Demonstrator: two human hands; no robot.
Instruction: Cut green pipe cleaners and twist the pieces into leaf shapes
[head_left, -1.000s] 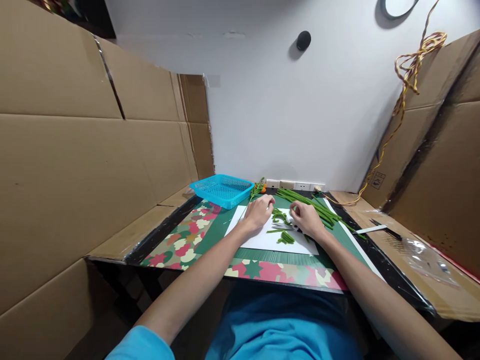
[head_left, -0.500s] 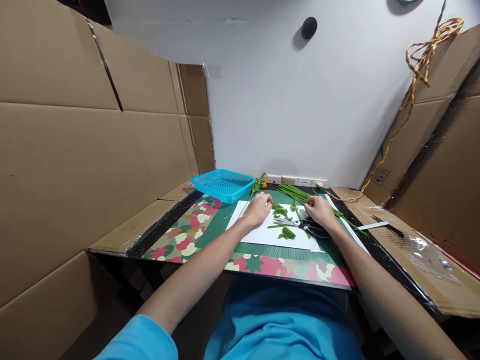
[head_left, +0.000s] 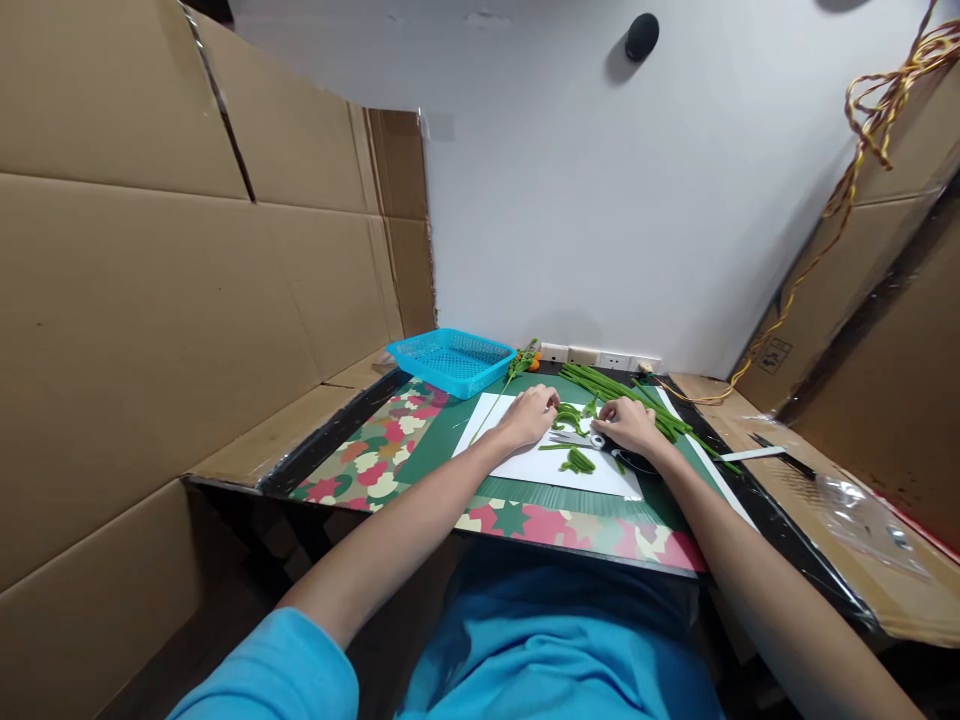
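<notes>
My left hand [head_left: 534,414] rests over the white sheet [head_left: 517,466], its fingers curled together beside some bent fuzzy green stems [head_left: 571,417]. What lies between its fingertips, if anything, is hidden. Across from it, my right hand [head_left: 628,422] is closed, fingertips close to a small green looped piece [head_left: 591,406]; I cannot make out whether it grips that piece. Under and in front of the right hand lie scissors [head_left: 576,439] with black handles, blades pointing left. A folded green leaf-like piece [head_left: 578,461] lies nearer the front of the sheet.
A bundle of long green fuzzy stems [head_left: 622,392] lies behind my right hand. A blue basket [head_left: 454,362] stands at the back left, beside an orange flower [head_left: 534,361]. Cardboard walls [head_left: 187,330] flank the table; a clear plastic bag [head_left: 862,520] lies right.
My right hand has moved left and inward, nearer the left hand and the small looped piece. The whole view has shifted slightly; the left hand stays curled near the green pieces.
</notes>
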